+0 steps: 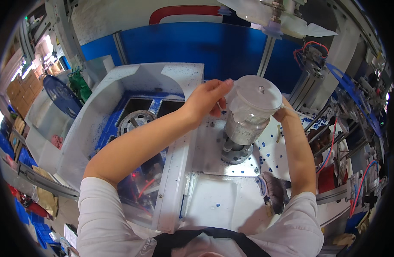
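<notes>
In front of me a clear canister (247,122) with a round, frosted lid (260,92) stands over a grey metal base (237,153). A small metal knob sits on the lid, and the cloudy walls blur what is inside. My left hand (209,99) is raised just left of the lid. Its thumb and fingers are apart, with nothing seen between them. At the canister's right side, just under the lid's edge, is my right hand (283,110). The canister hides its fingers, so their grip does not show.
A white machine housing (171,180) with a round metal part (137,122) stands on the left. Small blue pieces (269,156) lie scattered on the white worktop. A dark grey glove-like item (274,190) lies near my right forearm. Suction cups (273,29) hang overhead; rails and tubes crowd the right.
</notes>
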Tool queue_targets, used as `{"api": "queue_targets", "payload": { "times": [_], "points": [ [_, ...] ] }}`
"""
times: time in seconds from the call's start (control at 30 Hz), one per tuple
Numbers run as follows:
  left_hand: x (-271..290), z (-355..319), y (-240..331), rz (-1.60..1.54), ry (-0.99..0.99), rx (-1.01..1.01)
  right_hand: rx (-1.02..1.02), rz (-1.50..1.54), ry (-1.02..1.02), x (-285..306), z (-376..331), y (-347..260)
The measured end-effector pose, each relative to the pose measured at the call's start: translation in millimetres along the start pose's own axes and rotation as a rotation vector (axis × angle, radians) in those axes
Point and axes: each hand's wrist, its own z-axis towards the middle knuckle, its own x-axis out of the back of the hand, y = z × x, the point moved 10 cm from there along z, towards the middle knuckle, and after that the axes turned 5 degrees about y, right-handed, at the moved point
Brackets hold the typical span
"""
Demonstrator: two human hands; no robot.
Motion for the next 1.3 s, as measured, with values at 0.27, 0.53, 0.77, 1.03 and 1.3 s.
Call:
{"api": "queue_targets", "payload": {
  "times": [0.27,0.53,0.77,1.03,1.3],
  "points": [
    [0.9,-5.8,1.4,0.312,0.127,-0.309,0.340,0.649,-0.071,13.2,-2.5,29.2],
    [-29.1,-28.5,13.3,0.699,0.243,-0.564,0.465,0.754,0.078,16.0,-20.3,44.1],
    [-72.7,-34.8,-9.1,0.365,-0.065,-0.343,0.643,0.391,0.370,15.8,-47.8,35.3],
    [-43.5,-17.7,-15.5,0.184,-0.032,-0.103,0.860,0.528,0.257,18.1,-91.6,-10.1],
    [-80.5,4.6,-16.8,0.027,-0.210,-0.391,0.893,0.238,0.474,37.1,-112.2,-45.9]
  ]
}}
